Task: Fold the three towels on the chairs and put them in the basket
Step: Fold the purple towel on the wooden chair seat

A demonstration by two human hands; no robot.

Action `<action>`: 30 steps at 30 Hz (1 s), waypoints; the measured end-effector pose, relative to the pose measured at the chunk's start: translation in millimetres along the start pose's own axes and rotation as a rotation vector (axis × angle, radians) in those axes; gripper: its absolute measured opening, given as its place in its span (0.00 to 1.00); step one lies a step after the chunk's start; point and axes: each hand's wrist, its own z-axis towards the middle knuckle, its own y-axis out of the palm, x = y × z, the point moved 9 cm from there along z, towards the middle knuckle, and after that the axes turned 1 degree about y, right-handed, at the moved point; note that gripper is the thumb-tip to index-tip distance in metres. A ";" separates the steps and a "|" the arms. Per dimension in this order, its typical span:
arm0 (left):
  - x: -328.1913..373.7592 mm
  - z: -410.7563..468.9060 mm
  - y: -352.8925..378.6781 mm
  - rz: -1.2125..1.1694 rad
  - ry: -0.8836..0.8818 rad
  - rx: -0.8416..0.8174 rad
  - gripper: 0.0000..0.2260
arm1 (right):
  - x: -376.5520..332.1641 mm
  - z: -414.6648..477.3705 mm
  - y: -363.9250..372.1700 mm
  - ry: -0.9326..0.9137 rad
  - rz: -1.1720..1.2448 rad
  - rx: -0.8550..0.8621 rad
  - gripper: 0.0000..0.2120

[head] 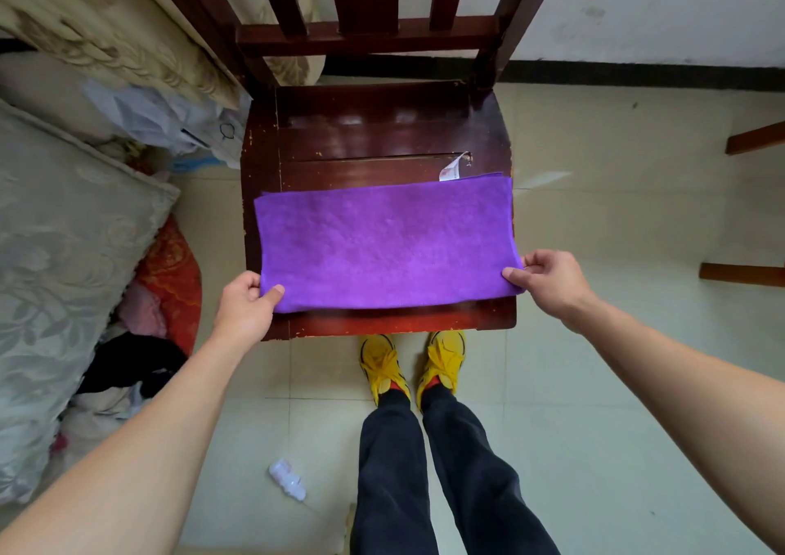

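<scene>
A purple towel (384,242) lies flat on the dark red wooden chair seat (382,129), folded into a wide strip with a white label poking out at its far right corner. My left hand (246,308) pinches the towel's near left corner, thumb on top. My right hand (548,282) pinches the near right corner in the same way. No basket and no other towel is in view.
A pile of cushions, bags and clothes (85,236) crowds the floor left of the chair. A small plastic bottle (288,479) lies on the tiles near my feet. Wooden furniture legs (747,206) stand at the right edge. A white wall rises behind the chair.
</scene>
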 end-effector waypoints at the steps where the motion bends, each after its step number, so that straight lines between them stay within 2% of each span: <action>1: -5.2 1.5 -1.3 0.013 -0.013 -0.004 0.09 | 3.9 2.6 -3.0 0.002 -0.014 0.018 0.09; 4: -16.0 0.3 -0.7 0.120 -0.049 0.011 0.10 | 18.2 8.8 -1.1 0.039 -0.058 -0.002 0.11; 6: -12.0 -7.4 -3.7 0.203 -0.036 0.076 0.11 | 20.8 7.4 0.2 0.052 -0.185 0.010 0.10; 8: 2.3 -18.4 -14.7 0.353 0.014 0.201 0.12 | 5.5 -4.3 -9.5 -0.017 -0.414 0.157 0.11; 10: 25.2 -28.5 -18.7 0.468 0.189 0.319 0.13 | -24.5 -25.2 -13.8 -0.199 -0.535 0.351 0.12; 11: 39.5 -35.2 -11.3 0.472 0.318 0.320 0.11 | -39.9 -36.6 -8.3 -0.300 -0.507 0.390 0.10; 13: 54.6 -43.5 23.0 0.448 0.473 0.158 0.06 | -51.9 -43.6 21.3 -0.382 -0.392 0.259 0.05; 14: 51.4 -44.7 42.8 0.454 0.458 0.044 0.05 | -49.6 -42.3 43.8 -0.344 -0.340 0.120 0.02; 16: 33.2 -42.8 67.9 0.439 0.308 -0.118 0.05 | -32.8 -40.4 81.0 -0.186 -0.211 -0.137 0.04; 18: 15.9 -34.3 68.2 0.403 0.191 -0.117 0.10 | -11.3 -34.9 87.1 0.005 -0.024 -0.221 0.06; 20: 7.6 -27.3 59.5 0.439 0.132 -0.094 0.14 | 7.9 -26.0 66.0 0.116 0.083 -0.146 0.09; 21: 6.3 -24.7 53.9 0.462 0.112 -0.088 0.15 | 14.3 -21.5 50.5 0.138 0.050 -0.088 0.10; 23: 12.5 -22.4 45.7 0.536 0.132 -0.065 0.13 | 17.3 -16.5 16.3 0.114 -0.199 0.074 0.12; 25: 38.5 -26.6 49.0 0.607 0.291 -0.040 0.06 | 3.5 -16.2 -7.4 0.046 -0.354 0.256 0.12; 27: 75.2 -35.3 67.6 0.599 0.511 -0.067 0.02 | -13.7 -10.8 -9.4 -0.040 -0.301 0.315 0.11; 29: 106.0 -40.0 94.5 0.572 0.645 -0.148 0.09 | -27.9 -0.7 -1.4 -0.067 -0.293 0.310 0.18; 30: 115.5 -38.7 107.4 0.565 0.656 -0.196 0.13 | -31.7 3.4 3.1 -0.057 -0.320 0.302 0.21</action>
